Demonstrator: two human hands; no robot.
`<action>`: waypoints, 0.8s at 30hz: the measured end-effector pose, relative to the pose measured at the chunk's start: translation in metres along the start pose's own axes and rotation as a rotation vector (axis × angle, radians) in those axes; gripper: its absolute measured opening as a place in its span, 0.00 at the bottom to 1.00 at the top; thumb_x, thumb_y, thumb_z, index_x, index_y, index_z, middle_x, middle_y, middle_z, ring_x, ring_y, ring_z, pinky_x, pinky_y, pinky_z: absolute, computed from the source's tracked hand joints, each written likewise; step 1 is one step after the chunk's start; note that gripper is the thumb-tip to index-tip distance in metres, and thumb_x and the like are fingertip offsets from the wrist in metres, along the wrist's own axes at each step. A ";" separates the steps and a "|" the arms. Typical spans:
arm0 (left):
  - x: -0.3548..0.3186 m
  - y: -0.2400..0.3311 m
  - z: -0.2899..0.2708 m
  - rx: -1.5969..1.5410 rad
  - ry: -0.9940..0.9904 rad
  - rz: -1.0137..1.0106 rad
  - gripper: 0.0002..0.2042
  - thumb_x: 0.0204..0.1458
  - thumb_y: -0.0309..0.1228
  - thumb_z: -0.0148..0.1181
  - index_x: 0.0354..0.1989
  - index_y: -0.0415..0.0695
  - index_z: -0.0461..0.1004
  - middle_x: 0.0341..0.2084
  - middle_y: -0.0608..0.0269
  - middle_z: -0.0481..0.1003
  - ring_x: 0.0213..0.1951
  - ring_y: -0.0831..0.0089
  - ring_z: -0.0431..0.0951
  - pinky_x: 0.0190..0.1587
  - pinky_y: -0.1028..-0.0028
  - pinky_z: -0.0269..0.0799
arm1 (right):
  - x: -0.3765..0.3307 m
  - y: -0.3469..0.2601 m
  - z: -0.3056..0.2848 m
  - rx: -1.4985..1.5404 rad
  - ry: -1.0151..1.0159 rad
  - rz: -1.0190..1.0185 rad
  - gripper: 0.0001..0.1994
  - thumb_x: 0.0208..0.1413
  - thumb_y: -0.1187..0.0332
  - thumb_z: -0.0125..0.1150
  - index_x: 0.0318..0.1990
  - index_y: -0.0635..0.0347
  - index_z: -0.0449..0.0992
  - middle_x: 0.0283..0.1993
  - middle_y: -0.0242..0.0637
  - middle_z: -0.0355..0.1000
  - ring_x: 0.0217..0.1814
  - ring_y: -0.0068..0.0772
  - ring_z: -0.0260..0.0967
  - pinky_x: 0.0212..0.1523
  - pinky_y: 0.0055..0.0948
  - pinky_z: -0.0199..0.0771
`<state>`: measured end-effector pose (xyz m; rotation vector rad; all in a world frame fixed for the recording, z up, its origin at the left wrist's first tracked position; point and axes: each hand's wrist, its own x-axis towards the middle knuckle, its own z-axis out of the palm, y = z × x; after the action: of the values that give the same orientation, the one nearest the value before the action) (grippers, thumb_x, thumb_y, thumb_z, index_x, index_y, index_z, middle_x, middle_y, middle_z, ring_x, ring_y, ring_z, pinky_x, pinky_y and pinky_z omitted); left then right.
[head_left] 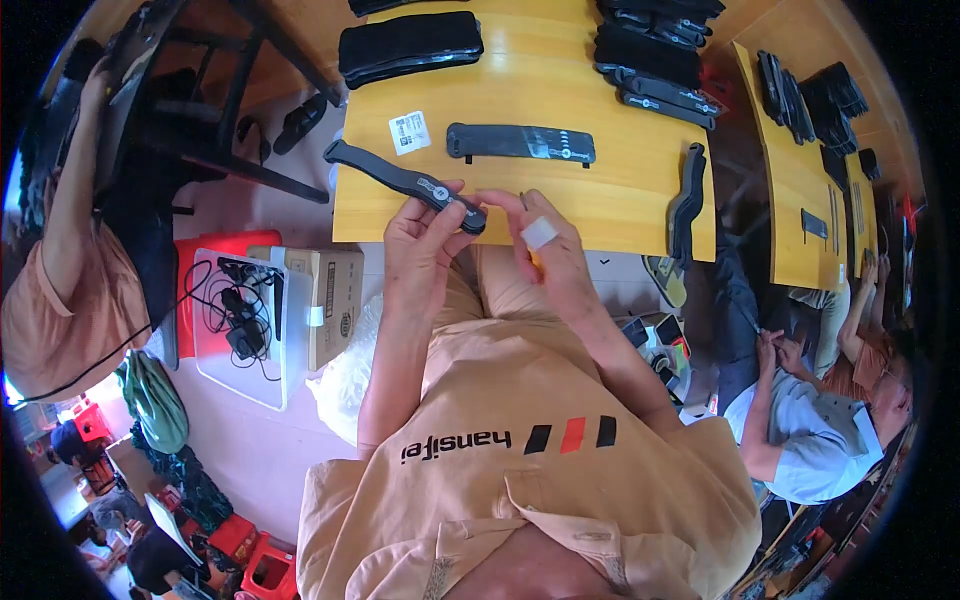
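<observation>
A black strap [385,172] with pale printing is pinched near its right end by my left hand [418,240], while its other end sticks out to the upper left over the table. Close beside it, my right hand [555,250] is curled around a small tool with an orange handle [537,264]. A dark tip shows above the fingers; the rest of the tool is hidden. A white patch [540,233] sits across the fingers of that hand. Beyond both hands lies a flat black band [520,142] with printing, next to a white label sheet [409,132].
Stacked black bands [410,50] and more piles [650,60] stand at the back of the yellow table [620,215]. A bundle of straps [687,205] lies at the right. Left of me are a clear bin [240,340] with cables and a carton [335,300]. People work on both sides.
</observation>
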<state>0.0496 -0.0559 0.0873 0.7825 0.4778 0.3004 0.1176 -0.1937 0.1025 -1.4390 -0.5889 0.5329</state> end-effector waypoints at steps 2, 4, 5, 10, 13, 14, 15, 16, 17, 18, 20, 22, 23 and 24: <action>-0.002 0.003 0.002 -0.006 -0.001 0.004 0.13 0.47 0.22 0.56 0.43 0.36 0.68 0.32 0.58 0.75 0.32 0.76 0.76 0.33 0.81 0.76 | -0.010 -0.010 -0.007 0.182 -0.034 0.221 0.17 0.53 0.73 0.43 0.50 0.60 0.68 0.25 0.31 0.63 0.24 0.20 0.58 0.26 0.18 0.60; -0.002 0.004 0.003 -0.015 -0.003 0.017 0.14 0.47 0.22 0.57 0.43 0.37 0.68 0.32 0.58 0.75 0.33 0.77 0.76 0.34 0.81 0.76 | -0.014 -0.009 -0.006 0.081 -0.058 0.187 0.18 0.53 0.73 0.42 0.53 0.59 0.66 0.24 0.31 0.62 0.23 0.20 0.58 0.25 0.18 0.60; -0.002 0.004 0.003 -0.015 -0.004 0.014 0.14 0.47 0.22 0.57 0.43 0.37 0.68 0.32 0.58 0.75 0.33 0.77 0.76 0.34 0.81 0.76 | -0.015 -0.009 -0.006 -0.020 -0.080 0.155 0.20 0.53 0.73 0.41 0.55 0.59 0.64 0.23 0.30 0.61 0.22 0.20 0.57 0.25 0.19 0.60; -0.003 0.004 0.005 0.009 0.017 0.063 0.14 0.46 0.21 0.58 0.43 0.38 0.68 0.33 0.58 0.74 0.34 0.77 0.76 0.36 0.80 0.75 | -0.018 -0.027 0.001 -0.027 -0.163 0.285 0.24 0.55 0.74 0.39 0.62 0.53 0.53 0.20 0.29 0.59 0.22 0.19 0.57 0.25 0.20 0.60; -0.004 0.004 0.008 0.034 0.041 0.099 0.14 0.45 0.20 0.58 0.43 0.39 0.69 0.34 0.59 0.74 0.35 0.77 0.75 0.37 0.79 0.75 | -0.015 -0.030 0.002 0.019 -0.198 0.371 0.26 0.55 0.74 0.39 0.63 0.49 0.49 0.19 0.27 0.59 0.21 0.17 0.55 0.24 0.18 0.59; -0.004 0.004 0.008 0.034 0.041 0.101 0.14 0.45 0.20 0.58 0.43 0.39 0.69 0.34 0.59 0.74 0.35 0.77 0.75 0.37 0.79 0.75 | -0.014 -0.030 0.003 0.069 -0.210 0.427 0.27 0.55 0.74 0.39 0.63 0.47 0.49 0.19 0.27 0.58 0.21 0.16 0.54 0.23 0.17 0.58; -0.005 0.005 0.007 0.040 0.037 0.114 0.15 0.45 0.20 0.59 0.43 0.39 0.69 0.34 0.59 0.74 0.35 0.77 0.75 0.37 0.79 0.75 | -0.014 -0.030 0.003 0.069 -0.210 0.426 0.27 0.55 0.74 0.39 0.63 0.47 0.49 0.19 0.27 0.58 0.21 0.16 0.54 0.23 0.17 0.58; -0.005 0.004 0.007 0.047 0.034 0.127 0.15 0.44 0.20 0.59 0.42 0.39 0.69 0.34 0.59 0.74 0.35 0.77 0.75 0.37 0.79 0.74 | -0.013 -0.030 0.004 0.097 -0.210 0.425 0.26 0.55 0.74 0.38 0.63 0.46 0.49 0.19 0.27 0.58 0.20 0.15 0.53 0.22 0.16 0.57; -0.005 0.004 0.007 0.047 0.033 0.129 0.15 0.44 0.20 0.59 0.42 0.39 0.69 0.34 0.59 0.74 0.35 0.77 0.75 0.37 0.79 0.74 | -0.013 -0.029 0.004 0.125 -0.209 0.424 0.26 0.55 0.74 0.38 0.63 0.46 0.50 0.19 0.26 0.58 0.20 0.14 0.52 0.21 0.15 0.56; -0.005 0.004 0.007 0.053 0.041 0.142 0.15 0.44 0.19 0.60 0.42 0.39 0.69 0.34 0.59 0.75 0.36 0.77 0.75 0.38 0.79 0.74 | -0.014 -0.027 0.004 0.125 -0.210 0.422 0.26 0.55 0.74 0.38 0.63 0.46 0.50 0.19 0.26 0.58 0.20 0.14 0.52 0.21 0.15 0.56; -0.005 0.004 0.008 0.059 0.047 0.154 0.15 0.43 0.19 0.60 0.42 0.39 0.69 0.34 0.59 0.75 0.36 0.77 0.75 0.38 0.79 0.74 | -0.015 -0.025 0.004 0.105 -0.216 0.391 0.26 0.56 0.74 0.38 0.63 0.45 0.50 0.19 0.26 0.57 0.20 0.14 0.52 0.20 0.15 0.56; -0.005 0.004 0.009 0.067 0.054 0.170 0.15 0.43 0.19 0.60 0.42 0.38 0.69 0.34 0.59 0.75 0.35 0.77 0.75 0.38 0.80 0.74 | -0.015 -0.025 0.004 0.113 -0.210 0.399 0.26 0.56 0.74 0.39 0.63 0.45 0.50 0.18 0.25 0.57 0.19 0.14 0.52 0.20 0.14 0.56; -0.005 0.004 0.010 0.069 0.052 0.170 0.15 0.43 0.19 0.60 0.42 0.38 0.69 0.34 0.59 0.75 0.35 0.77 0.75 0.38 0.80 0.74 | -0.014 -0.026 0.004 0.121 -0.204 0.408 0.26 0.56 0.74 0.39 0.63 0.44 0.51 0.18 0.25 0.56 0.19 0.14 0.51 0.20 0.14 0.56; -0.005 0.003 0.010 0.086 0.055 0.182 0.15 0.43 0.18 0.60 0.42 0.38 0.69 0.33 0.59 0.75 0.35 0.76 0.75 0.38 0.79 0.73 | -0.014 -0.026 0.004 0.122 -0.202 0.407 0.26 0.56 0.74 0.39 0.63 0.44 0.51 0.18 0.25 0.56 0.19 0.14 0.51 0.20 0.14 0.56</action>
<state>0.0495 -0.0616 0.0973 0.9055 0.4744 0.4736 0.1035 -0.2016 0.1283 -1.4019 -0.4121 1.0279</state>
